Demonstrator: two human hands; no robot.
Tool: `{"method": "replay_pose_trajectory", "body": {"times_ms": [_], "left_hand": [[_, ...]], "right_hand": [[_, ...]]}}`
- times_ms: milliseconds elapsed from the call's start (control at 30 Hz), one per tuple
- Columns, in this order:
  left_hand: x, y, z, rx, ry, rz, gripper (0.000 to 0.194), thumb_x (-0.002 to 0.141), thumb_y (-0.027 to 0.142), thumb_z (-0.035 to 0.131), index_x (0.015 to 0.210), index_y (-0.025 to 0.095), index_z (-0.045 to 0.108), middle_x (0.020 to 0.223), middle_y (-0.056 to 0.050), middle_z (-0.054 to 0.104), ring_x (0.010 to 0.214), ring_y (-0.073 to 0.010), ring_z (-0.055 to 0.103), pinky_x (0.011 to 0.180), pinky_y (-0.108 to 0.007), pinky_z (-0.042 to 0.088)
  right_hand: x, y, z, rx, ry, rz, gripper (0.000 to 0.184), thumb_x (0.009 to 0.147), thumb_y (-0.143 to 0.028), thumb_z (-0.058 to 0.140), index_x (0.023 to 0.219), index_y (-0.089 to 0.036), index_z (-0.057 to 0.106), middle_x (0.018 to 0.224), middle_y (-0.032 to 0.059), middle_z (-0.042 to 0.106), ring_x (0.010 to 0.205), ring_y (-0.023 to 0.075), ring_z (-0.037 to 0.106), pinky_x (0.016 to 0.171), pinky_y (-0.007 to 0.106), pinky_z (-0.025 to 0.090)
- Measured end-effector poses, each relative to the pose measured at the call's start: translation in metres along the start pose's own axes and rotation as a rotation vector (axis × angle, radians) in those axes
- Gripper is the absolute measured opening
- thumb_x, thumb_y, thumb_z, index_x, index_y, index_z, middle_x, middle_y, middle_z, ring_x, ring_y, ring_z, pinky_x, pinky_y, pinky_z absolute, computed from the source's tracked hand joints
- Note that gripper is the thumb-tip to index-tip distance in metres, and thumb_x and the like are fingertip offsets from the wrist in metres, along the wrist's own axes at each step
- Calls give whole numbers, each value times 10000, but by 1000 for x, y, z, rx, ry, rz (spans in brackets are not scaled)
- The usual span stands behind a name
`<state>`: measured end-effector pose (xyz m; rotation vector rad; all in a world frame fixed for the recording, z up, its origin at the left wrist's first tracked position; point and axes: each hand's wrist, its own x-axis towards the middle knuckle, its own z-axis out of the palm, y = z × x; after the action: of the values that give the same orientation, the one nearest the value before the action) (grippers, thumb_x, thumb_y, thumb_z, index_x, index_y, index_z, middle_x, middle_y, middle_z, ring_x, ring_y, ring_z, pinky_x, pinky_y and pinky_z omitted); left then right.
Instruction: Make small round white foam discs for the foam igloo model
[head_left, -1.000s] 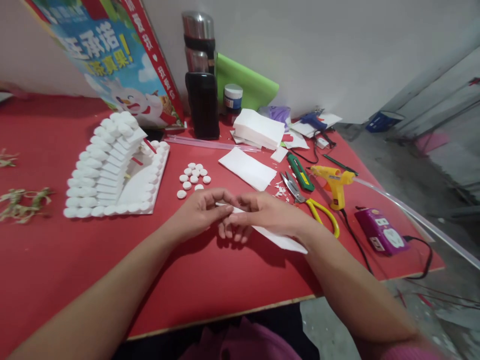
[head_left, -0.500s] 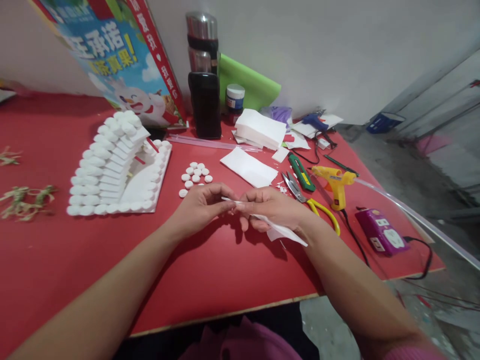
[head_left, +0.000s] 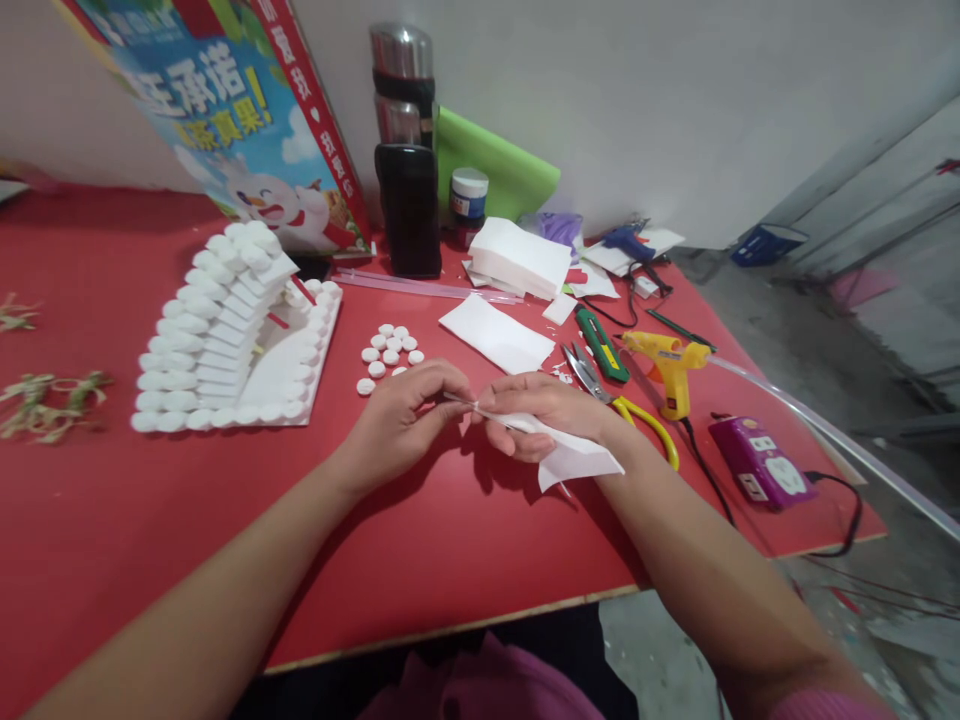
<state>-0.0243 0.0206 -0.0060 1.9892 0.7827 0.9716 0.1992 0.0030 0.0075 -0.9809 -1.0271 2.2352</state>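
Note:
Between both hands, just above the red table, is a thin white paper sheet (head_left: 581, 458) twisted narrow at one end. My left hand (head_left: 405, 420) pinches the narrow end between thumb and fingers. My right hand (head_left: 536, 415) is closed on the sheet close by, and its loose part flares out below the palm toward the wrist. Several round white pieces (head_left: 391, 342) lie just beyond my left hand. A folded stack of white paper (head_left: 498, 334) rests beyond my right hand, near scissors (head_left: 592, 375) with yellow handles.
A white stepped model (head_left: 240, 340) edged with rounded pieces stands at the left. To the right lie a green cutter (head_left: 602, 345), a yellow glue gun (head_left: 667, 365) and a purple power box (head_left: 761, 462) with cords. A phone (head_left: 407, 210) and steel flask (head_left: 403, 80) stand behind.
The paper's loose part has swung and opened out a little under my right hand. Its narrow end has turned slightly between my fingers. Both hands stay in nearly the same place.

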Motion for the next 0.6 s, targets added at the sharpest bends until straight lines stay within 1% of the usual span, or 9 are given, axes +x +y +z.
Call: {"method": "replay_pose_trajectory", "body": {"times_ms": [133, 233, 333, 400, 433, 500, 567, 600], "left_hand": [[-1, -6, 0, 112, -36, 123, 121, 1008, 147, 547, 964, 197, 649, 945, -61, 700, 893, -185, 650, 815, -309, 502], [-2, -9, 2, 188, -30, 198, 123, 1009, 123, 515, 977, 205, 601, 945, -62, 675, 885, -188, 627, 802, -310, 496], [-3, -8, 4, 244, -34, 281, 159, 989, 76, 485, 971, 212, 565, 928, -61, 656, 863, -193, 604, 781, -313, 487], [-3, -7, 5, 247, -54, 299, 176, 977, 56, 481, 967, 211, 563, 922, -59, 652, 853, -190, 596, 774, -312, 484], [-2, -5, 6, 224, -54, 287, 169, 979, 62, 487, 960, 208, 569, 920, -57, 651, 852, -186, 598, 778, -311, 487], [-2, -3, 7, 123, -25, 202, 112, 991, 116, 531, 952, 200, 594, 933, -56, 657, 873, -182, 617, 803, -313, 502], [-1, 0, 8, -49, 12, 23, 16, 972, 207, 627, 975, 192, 620, 958, -55, 675, 877, -182, 649, 802, -317, 526], [0, 1, 8, -148, 19, -91, 92, 946, 252, 677, 993, 189, 627, 947, -51, 685, 853, -182, 664, 778, -317, 538]], "right_hand": [[3, 2, 1, 63, 0, 0, 139, 928, -266, 678, 893, -131, 670, 572, 1, 649, 352, 43, 345, 366, 169, 281], [9, 3, 3, 142, -23, 13, 123, 904, -226, 620, 824, -137, 648, 512, -21, 591, 325, 35, 270, 338, 157, 244], [15, 4, 5, 209, -65, 74, 133, 857, -213, 558, 756, -149, 616, 463, -37, 537, 308, 33, 184, 305, 150, 205], [16, 4, 7, 208, -68, 116, 119, 824, -209, 534, 743, -157, 604, 448, -45, 518, 306, 34, 153, 295, 149, 191], [16, 3, 9, 190, -51, 117, 103, 810, -210, 537, 745, -161, 601, 443, -48, 515, 305, 34, 150, 294, 150, 187], [13, 2, 12, 117, 42, 50, 66, 796, -217, 573, 744, -178, 583, 443, -49, 531, 305, 34, 175, 298, 151, 184], [10, 2, 16, -9, 170, -72, 87, 796, -240, 623, 744, -190, 573, 449, -43, 565, 305, 39, 239, 308, 155, 192], [8, 2, 18, -86, 229, -135, 105, 798, -253, 642, 744, -194, 574, 457, -39, 583, 306, 43, 276, 313, 159, 203]]}}
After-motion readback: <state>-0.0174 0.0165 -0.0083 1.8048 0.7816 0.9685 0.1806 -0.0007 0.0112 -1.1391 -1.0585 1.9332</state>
